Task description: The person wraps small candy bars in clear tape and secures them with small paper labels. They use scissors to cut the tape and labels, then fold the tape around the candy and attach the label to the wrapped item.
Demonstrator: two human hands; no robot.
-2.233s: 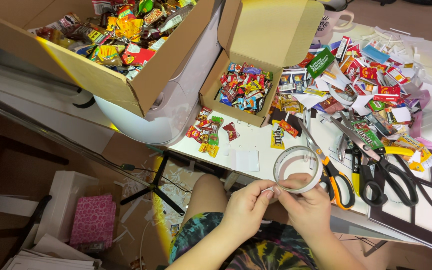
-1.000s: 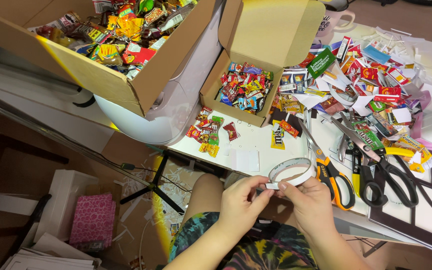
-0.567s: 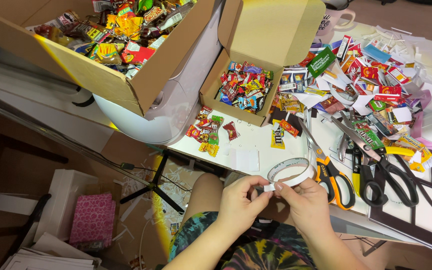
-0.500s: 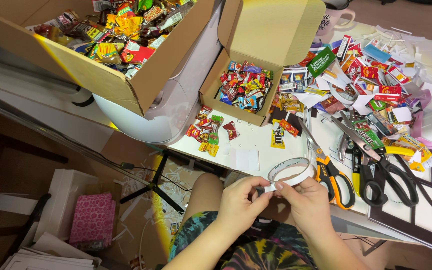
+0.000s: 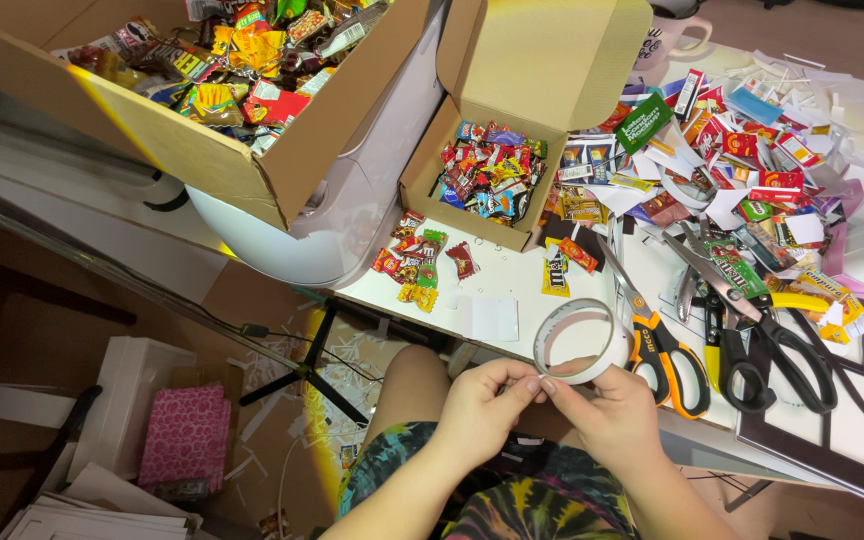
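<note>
- The fingertips of both hands crowd together at the near rim of the tape roll [image 5: 582, 340], so the exact spot where the tape end sits is hidden behind them.
- Both forearms run off the bottom edge, and the lap below shows only a strip of tie-dye cloth.
- The big cardboard box [image 5: 202, 150] at upper left is cut off by the frame top; its sweets are a jumble, hard to tell one from another.
- The mug [image 5: 674, 38] at the top edge is only half in view.
- Far right, the heap of wrappers [image 5: 752, 170] buries the worktop [image 5: 492, 290], and single pieces are hard to pick out.
- Now the roll itself: a wide white ring with a pale, slightly see-through band, held tilted so its open centre faces up toward the camera.
- It hangs in the air just over the worktop's near edge, beside the orange-handled scissors [image 5: 657, 345].
- The left hand [image 5: 482, 405] is closed, thumb and fingers pinching at the roll's lower rim.
- The right hand [image 5: 602, 415] is clamped on the same rim from the other side, fingertips touching those of the left.
- Black-handled scissors [image 5: 767, 350] lie just right of the orange pair.
- The small open box [image 5: 487, 175] of sweets sits well beyond the roll, with loose sweets [image 5: 417, 265] scattered before it.
</note>
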